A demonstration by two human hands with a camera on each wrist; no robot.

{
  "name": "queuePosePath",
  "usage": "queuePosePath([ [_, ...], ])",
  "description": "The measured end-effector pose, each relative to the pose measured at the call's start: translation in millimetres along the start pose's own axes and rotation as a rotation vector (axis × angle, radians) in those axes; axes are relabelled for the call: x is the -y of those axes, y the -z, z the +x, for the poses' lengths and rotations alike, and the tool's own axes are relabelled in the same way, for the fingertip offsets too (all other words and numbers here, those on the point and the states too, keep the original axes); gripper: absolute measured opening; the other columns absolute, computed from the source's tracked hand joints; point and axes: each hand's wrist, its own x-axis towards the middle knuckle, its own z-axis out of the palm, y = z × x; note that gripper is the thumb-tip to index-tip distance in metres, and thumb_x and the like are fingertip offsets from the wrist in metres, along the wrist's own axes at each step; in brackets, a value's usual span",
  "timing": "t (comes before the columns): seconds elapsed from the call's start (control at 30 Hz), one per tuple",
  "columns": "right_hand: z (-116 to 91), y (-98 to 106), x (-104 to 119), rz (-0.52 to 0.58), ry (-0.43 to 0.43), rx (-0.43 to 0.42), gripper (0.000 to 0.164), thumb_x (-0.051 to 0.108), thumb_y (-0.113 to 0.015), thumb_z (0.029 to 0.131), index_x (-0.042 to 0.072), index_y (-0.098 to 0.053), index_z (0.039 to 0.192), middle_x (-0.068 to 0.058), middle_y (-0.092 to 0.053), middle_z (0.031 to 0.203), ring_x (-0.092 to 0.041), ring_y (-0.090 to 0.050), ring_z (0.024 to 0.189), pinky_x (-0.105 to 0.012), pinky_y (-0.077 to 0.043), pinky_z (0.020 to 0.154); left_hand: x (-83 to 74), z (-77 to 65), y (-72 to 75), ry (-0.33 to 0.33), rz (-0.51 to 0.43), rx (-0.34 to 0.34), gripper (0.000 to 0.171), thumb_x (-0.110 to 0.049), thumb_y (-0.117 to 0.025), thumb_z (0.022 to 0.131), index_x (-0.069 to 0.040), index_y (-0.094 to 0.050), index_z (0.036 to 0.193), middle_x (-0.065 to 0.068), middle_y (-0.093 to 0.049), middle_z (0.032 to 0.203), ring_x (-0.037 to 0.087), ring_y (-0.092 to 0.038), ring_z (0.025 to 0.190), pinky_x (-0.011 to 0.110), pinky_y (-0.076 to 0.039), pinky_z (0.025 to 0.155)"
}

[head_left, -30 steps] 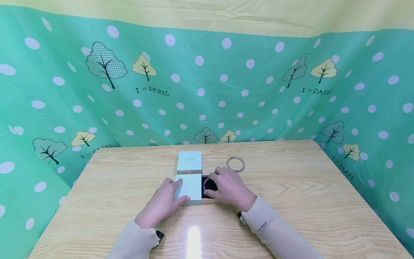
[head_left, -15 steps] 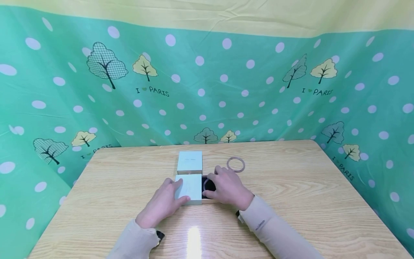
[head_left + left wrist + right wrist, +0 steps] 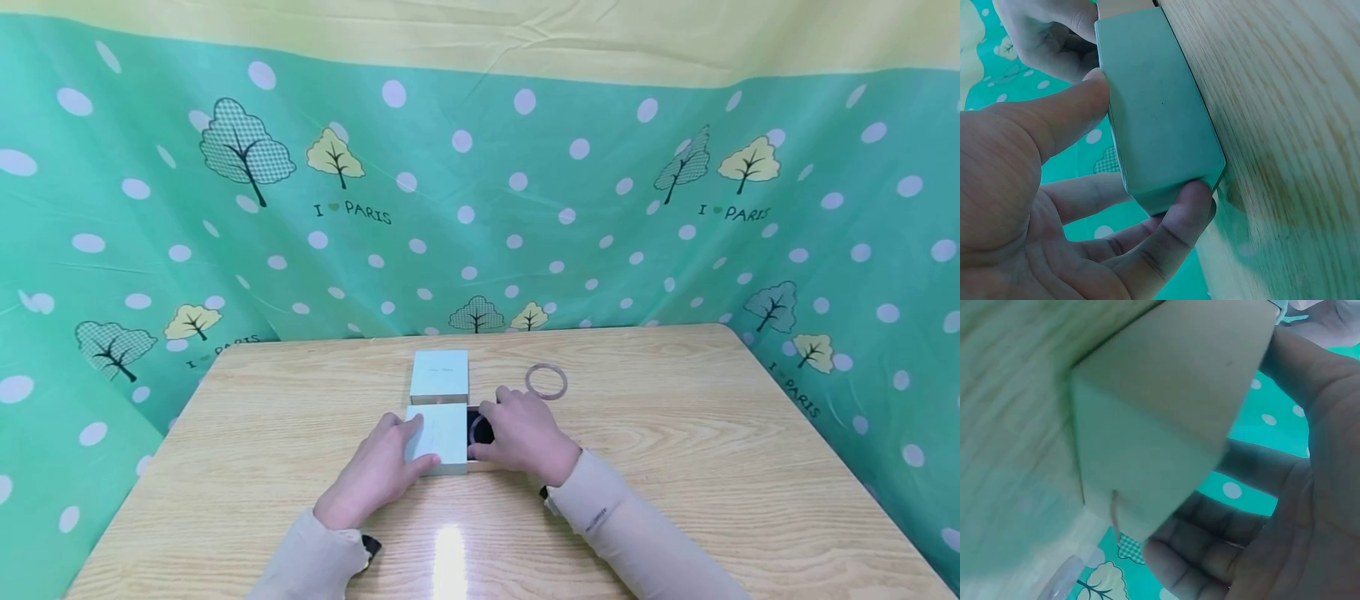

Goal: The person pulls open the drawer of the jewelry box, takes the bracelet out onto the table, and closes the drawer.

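Note:
In the head view my left hand [image 3: 378,462] grips a pale blue sleeve box [image 3: 437,437], thumb at its near side and fingers about its left end. The left wrist view confirms this, with thumb and fingertips on the box [image 3: 1160,106]. A drawer [image 3: 483,467] with a black lining sticks out of the sleeve's right side. My right hand [image 3: 521,433] is over that drawer, thumb and index finger at opposite sides of a purplish bangle [image 3: 472,432] inside. Much of the bangle is hidden by the hand. In the right wrist view a small pull tab [image 3: 1115,512] shows on the drawer's end.
A second pale blue box [image 3: 439,375] stands directly behind the first. Another bangle [image 3: 546,382] lies on the wooden table [image 3: 652,433], behind my right hand. A green dotted curtain [image 3: 480,192] hangs along the back and sides.
My right hand has shifted slightly left, toward the sleeve, covering more of the bangle in the drawer. The left hand keeps its grip. The second box and the loose bangle stay put.

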Motion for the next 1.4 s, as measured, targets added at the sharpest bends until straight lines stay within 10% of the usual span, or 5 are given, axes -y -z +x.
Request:
queuePosePath([
  [0.87, 10.5, 7.4, 10.0, -0.043, -0.055, 0.128, 0.042, 0.058, -0.07, 0.075, 0.017, -0.063, 0.076, 0.004, -0.049, 0.059, -0.014, -0.046, 0.052, -0.03, -0.038, 0.046, -1.0, -0.9, 1.5, -0.013, 0.001, 0.01, 0.069, -0.035, -0.074, 0.084, 0.002, -0.049, 0.137, 0.016, -0.053, 0.107, 0.02, -0.054, 0.087, 0.04, -0.049, 0.082],
  [1.4, 7.4, 7.1, 9.9, 0.013, -0.069, 0.118, 0.039, 0.05, -0.071, 0.076, 0.013, -0.067, 0.087, -0.001, -0.055, 0.073, -0.016, -0.049, 0.063, -0.032, -0.042, 0.053, -1.5, 0.2, 1.4, 0.009, 0.003, 0.017, 0.07, -0.037, -0.073, 0.084, 0.001, -0.049, 0.138, 0.016, -0.052, 0.108, 0.02, -0.053, 0.087, 0.04, -0.049, 0.082],
])
